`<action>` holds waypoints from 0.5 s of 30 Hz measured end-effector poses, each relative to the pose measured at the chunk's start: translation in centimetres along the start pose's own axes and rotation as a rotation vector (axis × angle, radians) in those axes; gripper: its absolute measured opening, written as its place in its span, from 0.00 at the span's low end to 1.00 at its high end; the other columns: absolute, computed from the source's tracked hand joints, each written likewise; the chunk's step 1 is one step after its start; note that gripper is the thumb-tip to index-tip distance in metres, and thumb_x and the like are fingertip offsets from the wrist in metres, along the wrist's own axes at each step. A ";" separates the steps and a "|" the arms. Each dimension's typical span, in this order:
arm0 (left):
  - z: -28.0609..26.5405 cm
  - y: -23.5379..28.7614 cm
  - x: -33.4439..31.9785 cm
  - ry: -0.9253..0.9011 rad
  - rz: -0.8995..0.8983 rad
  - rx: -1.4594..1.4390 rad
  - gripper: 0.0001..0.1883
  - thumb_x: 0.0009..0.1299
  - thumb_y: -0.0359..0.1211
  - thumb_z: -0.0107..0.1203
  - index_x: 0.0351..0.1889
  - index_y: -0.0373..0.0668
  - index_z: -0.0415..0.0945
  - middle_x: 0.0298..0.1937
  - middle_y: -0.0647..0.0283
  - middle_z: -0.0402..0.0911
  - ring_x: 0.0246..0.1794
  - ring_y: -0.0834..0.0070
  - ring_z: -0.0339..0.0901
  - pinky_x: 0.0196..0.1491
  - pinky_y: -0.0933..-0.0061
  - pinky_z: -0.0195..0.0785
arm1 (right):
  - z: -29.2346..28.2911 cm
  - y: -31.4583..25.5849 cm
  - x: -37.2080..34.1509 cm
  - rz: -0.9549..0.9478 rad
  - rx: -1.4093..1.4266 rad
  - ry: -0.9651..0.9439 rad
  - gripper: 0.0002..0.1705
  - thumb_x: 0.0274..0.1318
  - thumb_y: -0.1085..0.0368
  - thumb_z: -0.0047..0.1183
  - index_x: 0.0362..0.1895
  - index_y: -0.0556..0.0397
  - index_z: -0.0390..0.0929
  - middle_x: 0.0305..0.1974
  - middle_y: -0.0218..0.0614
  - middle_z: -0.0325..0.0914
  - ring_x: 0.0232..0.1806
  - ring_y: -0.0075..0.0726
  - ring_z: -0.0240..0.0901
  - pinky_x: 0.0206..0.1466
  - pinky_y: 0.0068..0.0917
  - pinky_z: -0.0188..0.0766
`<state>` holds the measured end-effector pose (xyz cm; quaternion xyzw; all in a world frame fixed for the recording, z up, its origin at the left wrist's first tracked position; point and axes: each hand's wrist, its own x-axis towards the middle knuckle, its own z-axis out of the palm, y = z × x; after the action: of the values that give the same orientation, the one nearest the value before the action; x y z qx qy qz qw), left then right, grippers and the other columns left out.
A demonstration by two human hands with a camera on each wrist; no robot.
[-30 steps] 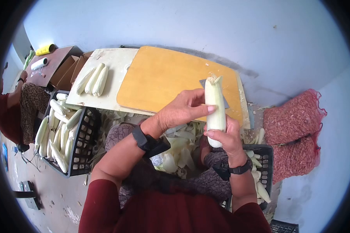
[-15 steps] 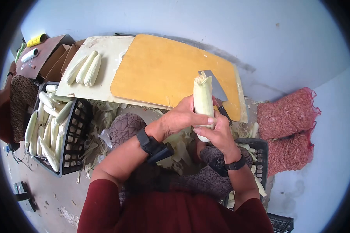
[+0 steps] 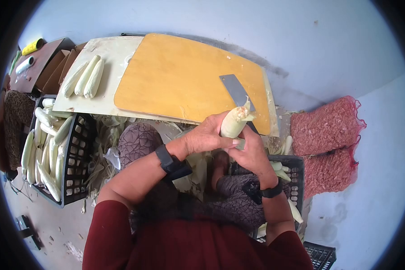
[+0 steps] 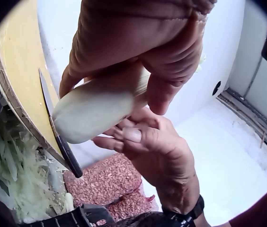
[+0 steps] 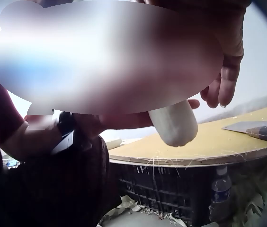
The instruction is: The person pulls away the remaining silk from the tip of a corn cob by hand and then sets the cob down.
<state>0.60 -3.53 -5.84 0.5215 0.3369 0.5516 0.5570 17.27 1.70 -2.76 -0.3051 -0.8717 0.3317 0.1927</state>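
Note:
My left hand grips an ear of corn in its pale husk, thumb on the near side. The ear tilts over the board's front edge, its ragged brownish end up and to the right. In the left wrist view its smooth rounded end points down-left. My right hand is close against the ear's lower part, its fingers loose beside it in the left wrist view. A cleaver lies on the yellow cutting board, its handle past the front edge, partly behind my right hand.
Three ears lie on the white board at left. A black crate full of ears stands at left, another crate at right. Red mesh sacks lean by the wall. Husk scraps cover the floor; a person sits far left.
Both hands have moved slightly left with the ear, which was upright and now tilts, its ragged end lower. The cleaver shows more fully. My right hand's grip has loosened.

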 end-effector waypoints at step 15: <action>0.2 -2.4 2.1 0.013 -0.010 0.192 0.28 0.60 0.26 0.63 0.59 0.39 0.65 0.46 0.66 0.75 0.46 0.79 0.71 0.51 0.74 0.68 | -5.6 -3.0 0.8 -0.372 -0.130 0.354 0.16 0.50 0.74 0.56 0.47 0.56 0.78 0.49 0.47 0.76 0.50 0.46 0.75 0.53 0.33 0.71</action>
<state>1.80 -1.15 -7.63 0.5674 0.3944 0.5172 0.5049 18.49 2.98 3.42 -0.2044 -0.8851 0.1752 0.3797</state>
